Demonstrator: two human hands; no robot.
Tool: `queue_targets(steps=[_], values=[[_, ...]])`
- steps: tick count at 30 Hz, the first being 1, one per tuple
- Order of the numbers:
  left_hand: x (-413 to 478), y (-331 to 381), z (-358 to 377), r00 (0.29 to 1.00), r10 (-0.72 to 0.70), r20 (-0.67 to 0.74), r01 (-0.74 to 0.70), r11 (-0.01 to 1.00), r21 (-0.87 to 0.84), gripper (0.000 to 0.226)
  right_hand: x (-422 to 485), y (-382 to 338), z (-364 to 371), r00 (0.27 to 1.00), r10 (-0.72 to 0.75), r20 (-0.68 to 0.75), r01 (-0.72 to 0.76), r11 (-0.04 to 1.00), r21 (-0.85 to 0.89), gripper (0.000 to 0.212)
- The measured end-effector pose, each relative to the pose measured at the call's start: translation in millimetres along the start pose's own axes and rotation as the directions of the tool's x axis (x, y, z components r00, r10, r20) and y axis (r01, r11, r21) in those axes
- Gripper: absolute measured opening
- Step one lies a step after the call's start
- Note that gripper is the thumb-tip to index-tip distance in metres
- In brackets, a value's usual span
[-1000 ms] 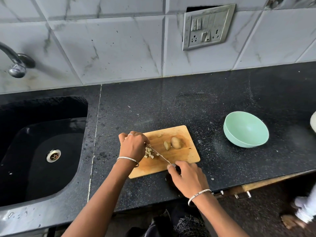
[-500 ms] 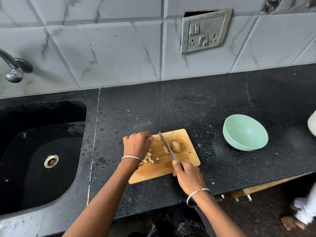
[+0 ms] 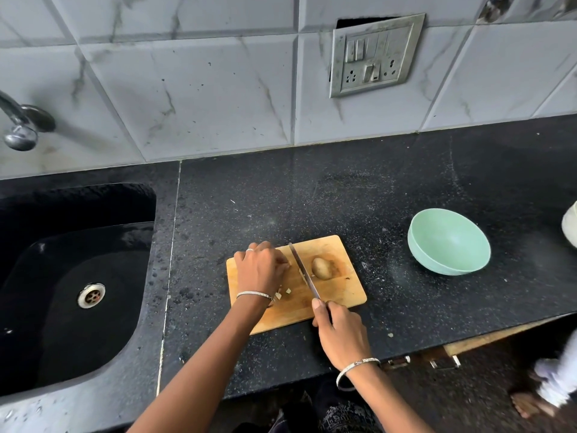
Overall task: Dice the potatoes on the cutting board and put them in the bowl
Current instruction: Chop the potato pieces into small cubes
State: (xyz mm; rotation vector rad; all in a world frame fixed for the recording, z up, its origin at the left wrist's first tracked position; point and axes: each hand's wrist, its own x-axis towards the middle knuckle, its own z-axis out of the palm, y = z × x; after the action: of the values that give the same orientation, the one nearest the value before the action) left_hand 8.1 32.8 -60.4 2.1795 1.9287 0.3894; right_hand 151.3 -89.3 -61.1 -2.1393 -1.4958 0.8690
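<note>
Obs: right hand [image 3: 340,329] grips knife [image 3: 304,270], blade between the hands. The left hand [image 3: 260,270] curls over diced pieces [image 3: 282,293]; whether it holds any, cannot tell. A potato piece [image 3: 321,268] lies just right of the blade on the cutting board [image 3: 343,295] (firm, probably slippery): pin from above. The bowl [image 3: 449,242] sits well right.

board [image 3: 346,296] to bowl [image 3: 449,245]: bare counter [image 3: 387,276] | far right: pale vessel [image 3: 570,226] (cropped, maybe cup)

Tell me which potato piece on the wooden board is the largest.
The brown rounded potato piece right of the steel knife; the pale cubes are tiny.
</note>
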Motion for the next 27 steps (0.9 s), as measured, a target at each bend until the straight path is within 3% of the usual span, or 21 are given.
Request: queue_targets(steps=[9, 19, 27], values=[[-12.2, -1.8, -5.4, 0.997, -0.080, -0.020, 0.079, 0.996, -0.048, 0.012, -9.0, -9.5, 4.3, 0.999, -0.048, 0.010, 0.049, 0.978, -0.204, 0.046], [-13.0, -0.8, -7.1, 0.994, -0.103, -0.041, 0.098, 0.989, -0.110, 0.005, -2.3, -18.1, -2.2, 0.997, -0.027, 0.074, 0.048, 0.956, -0.291, 0.042], [-11.9, -3.6, -4.4, 0.995, -0.096, -0.036, 0.095, 0.995, -0.036, 0.007, -5.0, -17.4, -11.3, 0.994, -0.048, 0.098, 0.073, 0.959, -0.275, 0.045]])
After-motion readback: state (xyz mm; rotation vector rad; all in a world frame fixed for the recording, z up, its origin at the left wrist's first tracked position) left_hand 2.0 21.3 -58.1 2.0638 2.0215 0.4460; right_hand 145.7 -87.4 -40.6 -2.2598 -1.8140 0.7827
